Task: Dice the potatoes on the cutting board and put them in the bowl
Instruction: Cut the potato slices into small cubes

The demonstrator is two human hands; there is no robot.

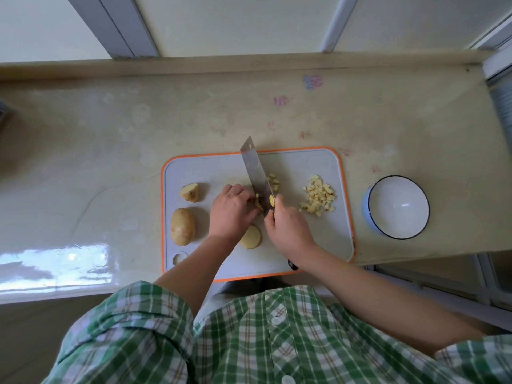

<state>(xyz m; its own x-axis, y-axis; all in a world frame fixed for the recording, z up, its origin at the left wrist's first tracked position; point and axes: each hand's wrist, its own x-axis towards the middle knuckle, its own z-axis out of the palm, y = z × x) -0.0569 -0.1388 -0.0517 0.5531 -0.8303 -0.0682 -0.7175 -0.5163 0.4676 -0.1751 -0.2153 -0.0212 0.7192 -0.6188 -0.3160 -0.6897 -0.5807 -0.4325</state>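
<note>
Black knife handle (pixel 292 265) mostly under right hand (pixel 288 228)

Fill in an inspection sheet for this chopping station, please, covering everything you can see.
Surface: beige counter, blotchy, pink and purple marks towards the back.
Job's things: grey cutting board with orange rim carries whole potato, potato end piece, potato half and diced pile; bowl empty, right of the board.
Clutter: nothing seen.
Hands: left hand holds potato strips; right hand grips knife.
Cables: nothing seen.
Surroundings: pale panels in grey frames behind the counter.
</note>
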